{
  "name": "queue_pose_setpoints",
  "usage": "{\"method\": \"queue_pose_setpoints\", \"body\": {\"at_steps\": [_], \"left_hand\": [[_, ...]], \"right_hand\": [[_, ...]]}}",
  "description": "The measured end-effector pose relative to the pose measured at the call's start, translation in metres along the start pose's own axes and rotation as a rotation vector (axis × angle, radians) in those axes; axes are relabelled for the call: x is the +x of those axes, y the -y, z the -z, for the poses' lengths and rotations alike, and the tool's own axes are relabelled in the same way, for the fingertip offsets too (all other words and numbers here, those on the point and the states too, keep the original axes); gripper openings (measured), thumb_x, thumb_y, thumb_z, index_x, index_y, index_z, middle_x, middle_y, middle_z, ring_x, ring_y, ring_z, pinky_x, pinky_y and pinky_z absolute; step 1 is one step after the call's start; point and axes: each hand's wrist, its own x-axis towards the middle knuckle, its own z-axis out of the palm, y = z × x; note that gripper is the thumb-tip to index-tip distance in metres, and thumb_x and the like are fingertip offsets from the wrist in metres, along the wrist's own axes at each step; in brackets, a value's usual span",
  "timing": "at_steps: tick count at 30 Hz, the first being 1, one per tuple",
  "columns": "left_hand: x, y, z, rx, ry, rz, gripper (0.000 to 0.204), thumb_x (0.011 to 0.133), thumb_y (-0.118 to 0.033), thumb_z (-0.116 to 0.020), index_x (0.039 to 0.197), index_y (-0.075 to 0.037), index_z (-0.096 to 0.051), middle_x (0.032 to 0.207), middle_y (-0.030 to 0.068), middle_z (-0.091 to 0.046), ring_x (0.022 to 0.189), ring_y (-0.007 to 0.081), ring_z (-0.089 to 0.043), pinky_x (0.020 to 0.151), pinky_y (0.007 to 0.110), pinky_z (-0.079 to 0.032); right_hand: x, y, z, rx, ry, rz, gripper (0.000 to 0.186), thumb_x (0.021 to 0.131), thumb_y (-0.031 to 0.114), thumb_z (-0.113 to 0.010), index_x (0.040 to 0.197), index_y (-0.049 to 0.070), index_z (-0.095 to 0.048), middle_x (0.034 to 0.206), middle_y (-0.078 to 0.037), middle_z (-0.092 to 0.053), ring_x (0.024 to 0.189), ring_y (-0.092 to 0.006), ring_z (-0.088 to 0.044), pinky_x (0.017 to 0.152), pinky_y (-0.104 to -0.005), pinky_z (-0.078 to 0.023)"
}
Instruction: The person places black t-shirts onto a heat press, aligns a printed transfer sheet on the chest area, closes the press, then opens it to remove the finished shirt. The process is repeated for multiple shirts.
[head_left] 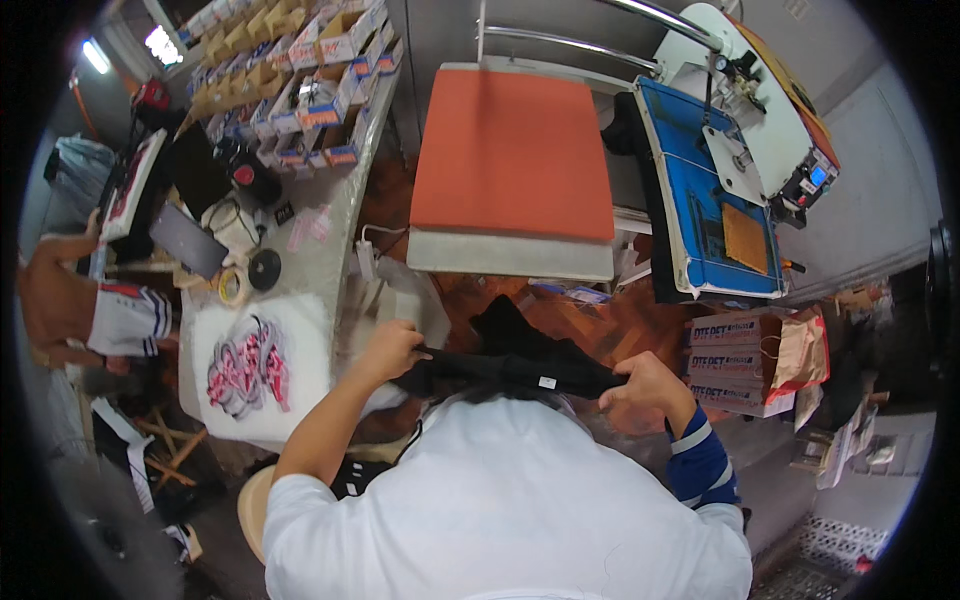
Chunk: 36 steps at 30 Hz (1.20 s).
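A black garment is stretched sideways in front of my body, one edge pulled taut between my two hands. My left hand is closed on its left end, and my right hand grips the right end. A small white label shows on the taut edge, towards the right. The rest of the dark cloth hangs down beyond that edge, and its full shape is hidden. Past the garment lies the orange pad of a heat press, flat and with no cloth on it.
Right of the pad stands the press's upper part, with a blue-topped plate. A table on the left carries boxes, tape rolls and a printed sheet. Cartons stand at right. Another person is at far left.
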Motion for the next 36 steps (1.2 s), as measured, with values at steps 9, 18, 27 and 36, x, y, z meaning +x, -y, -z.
{"method": "queue_pose_setpoints", "body": {"at_steps": [9, 18, 27, 36], "left_hand": [[-0.008, 0.006, 0.110, -0.744, -0.628, 0.159, 0.014, 0.088, 0.005, -0.072, 0.101, 0.001, -0.073, 0.091, 0.0041, -0.067, 0.090, 0.0140, -0.064, 0.083, 0.028, -0.049], [0.003, 0.008, 0.141, -0.382, -0.937, 0.131, 0.013, 0.094, -0.003, -0.073, 0.106, 0.002, -0.073, 0.091, 0.0100, -0.074, 0.085, 0.0162, -0.068, 0.082, 0.028, -0.052], [0.005, 0.060, 0.140, -0.656, -0.857, 0.152, 0.016, 0.091, 0.007, -0.064, 0.102, 0.002, -0.076, 0.095, 0.0074, -0.076, 0.089, 0.0163, -0.069, 0.084, 0.029, -0.053], [0.190, 0.064, 0.333, -0.159, -1.018, 0.203, 0.024, 0.095, -0.019, -0.075, 0.099, 0.005, -0.075, 0.087, 0.0085, -0.074, 0.081, 0.0141, -0.065, 0.078, 0.029, -0.051]], "right_hand": [[0.026, -0.021, 0.038, 0.246, -0.826, 0.372, 0.020, 0.073, -0.006, -0.071, 0.089, -0.002, -0.058, 0.090, -0.015, -0.068, 0.084, -0.0291, -0.066, 0.079, -0.0365, -0.052], [0.029, -0.024, 0.058, 0.146, -1.095, 0.261, 0.024, 0.081, -0.013, -0.058, 0.097, -0.002, -0.071, 0.099, -0.010, -0.072, 0.085, -0.0204, -0.065, 0.075, -0.0303, -0.049], [0.036, -0.039, 0.070, 0.459, -1.055, 0.051, 0.028, 0.088, -0.010, -0.057, 0.106, -0.001, -0.076, 0.089, -0.004, -0.073, 0.078, -0.0109, -0.064, 0.075, -0.0262, -0.052], [0.122, 0.017, 0.323, -0.065, -1.230, 0.189, 0.028, 0.099, 0.026, -0.069, 0.102, -0.002, -0.073, 0.089, -0.016, -0.073, 0.084, -0.0242, -0.070, 0.080, -0.0338, -0.053]]}}
